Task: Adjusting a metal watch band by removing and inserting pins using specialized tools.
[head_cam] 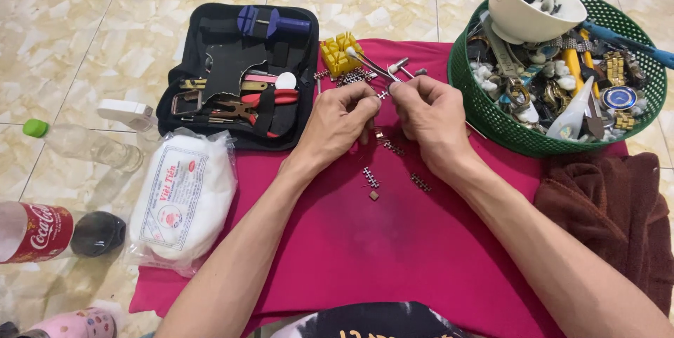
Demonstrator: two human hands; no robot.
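Observation:
Both of my hands meet over a magenta cloth (pixel 351 247) spread on the tiled floor. My left hand (pixel 340 122) pinches one end of a small piece of metal watch band (pixel 382 95). My right hand (pixel 428 115) holds the other end and also a thin metal tool (pixel 371 65) that points up and to the left. Loose band links (pixel 370 177) and another short segment (pixel 420 182) lie on the cloth just below my hands. More links (pixel 354 76) lie beside a yellow plastic block (pixel 339 54).
An open black tool case (pixel 235 75) with pliers lies at the left. A green basket (pixel 491 117) of watch parts holds a white bowl (pixel 530 4). A brown towel (pixel 611 204) lies right. A cotton bag (pixel 184 197), bottles (pixel 77 143) and a soda bottle (pixel 49 231) lie left.

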